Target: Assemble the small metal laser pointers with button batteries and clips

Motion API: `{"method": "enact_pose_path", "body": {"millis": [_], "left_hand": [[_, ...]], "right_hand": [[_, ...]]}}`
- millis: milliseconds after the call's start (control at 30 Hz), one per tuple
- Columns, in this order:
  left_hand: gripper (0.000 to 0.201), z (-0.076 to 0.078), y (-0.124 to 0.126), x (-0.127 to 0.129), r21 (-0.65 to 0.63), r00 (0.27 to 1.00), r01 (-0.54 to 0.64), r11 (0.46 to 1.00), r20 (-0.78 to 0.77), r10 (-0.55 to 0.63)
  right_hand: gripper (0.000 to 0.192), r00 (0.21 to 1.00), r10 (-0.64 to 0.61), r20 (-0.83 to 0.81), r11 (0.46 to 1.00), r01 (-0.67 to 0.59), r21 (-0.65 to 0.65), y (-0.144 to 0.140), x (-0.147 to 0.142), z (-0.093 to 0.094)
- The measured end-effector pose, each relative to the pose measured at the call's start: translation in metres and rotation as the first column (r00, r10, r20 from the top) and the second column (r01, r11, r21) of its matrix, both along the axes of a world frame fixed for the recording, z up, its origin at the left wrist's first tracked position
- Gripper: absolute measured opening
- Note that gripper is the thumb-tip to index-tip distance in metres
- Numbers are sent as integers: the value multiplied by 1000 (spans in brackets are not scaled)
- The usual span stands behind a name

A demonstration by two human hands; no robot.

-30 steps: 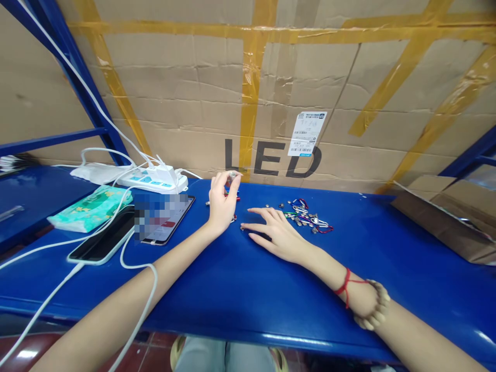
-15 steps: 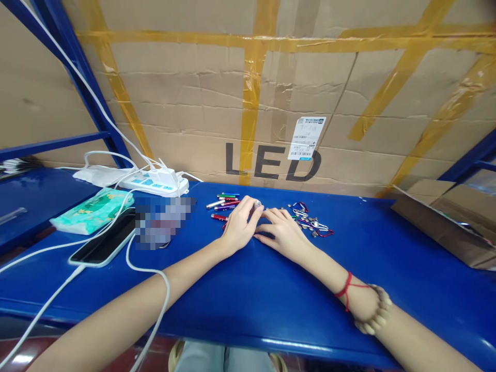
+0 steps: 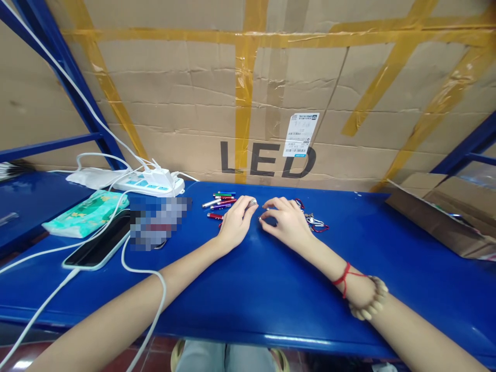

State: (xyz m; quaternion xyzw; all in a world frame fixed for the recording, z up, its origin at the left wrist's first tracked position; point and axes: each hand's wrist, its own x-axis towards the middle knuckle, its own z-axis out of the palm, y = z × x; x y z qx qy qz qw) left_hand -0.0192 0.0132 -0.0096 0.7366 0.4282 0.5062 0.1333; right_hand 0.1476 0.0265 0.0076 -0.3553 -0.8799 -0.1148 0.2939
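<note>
My left hand [image 3: 235, 223] is closed in a pinch, with a small shiny silvery piece [image 3: 253, 202] showing at its fingertips. Most of that piece is hidden by the fingers. To the right, a short gap away, my right hand [image 3: 287, 221] is curled, its thumb and forefinger tips meeting around a tiny pale spot that I cannot make out. Several slim metal pen-like tubes [image 3: 220, 201] in red, purple, green, blue and silver lie behind my left hand, with a red tube [image 3: 214, 216] nearer it. Small carabiner clips [image 3: 316, 222] lie partly hidden behind my right hand.
On the left are a phone [image 3: 98, 243] with a charging cable, a tissue pack [image 3: 83, 213] and a white power strip [image 3: 149, 182]. An open cardboard box [image 3: 437, 222] stands at right. A large taped carton [image 3: 186, 113] backs the blue table [image 3: 248, 289].
My hands have moved apart, opening a gap between their fingertips. The right thumb and forefinger have come together. The silvery piece stays in my left hand, and the view has shifted slightly.
</note>
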Motion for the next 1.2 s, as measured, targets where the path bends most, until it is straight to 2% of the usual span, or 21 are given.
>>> {"method": "enact_pose_path", "body": {"millis": [100,167,333,533,800,967,1067,1133,1200], "left_hand": [[8,-3,3,-1,3,999,4,1000,-38,-4],[7,-4,5,-1,10,998,13,1000,-68,-12],[9,-6,6,-2,30,992,30,999,-127,-25],[13,-5,3,-1,-28,984,63,998,-164,-66],[11,-1,0,0,-72,988,118,990,-95,-124],[10,-3,2,0,-54,992,118,992,-25,-120],[10,-2,2,0,-72,995,97,993,-7,-97],[11,0,2,0,-85,997,83,993,-2,-83],[11,2,0,0,-97,997,83,992,-1,-84]], "right_hand": [[10,985,-49,-166,994,63,85,1,4,6],[11,971,-13,-238,985,54,165,0,4,9],[11,975,91,-204,948,-22,318,-4,1,12],[10,972,111,-205,932,-30,362,-4,1,10],[13,967,170,-187,941,-103,322,-3,1,8],[16,949,239,-208,957,-193,218,-5,-1,8],[18,968,145,-207,985,-122,120,-5,3,17],[19,984,31,-175,1000,-32,0,-4,9,24],[20,995,-37,-96,990,23,-138,0,16,28]]}}
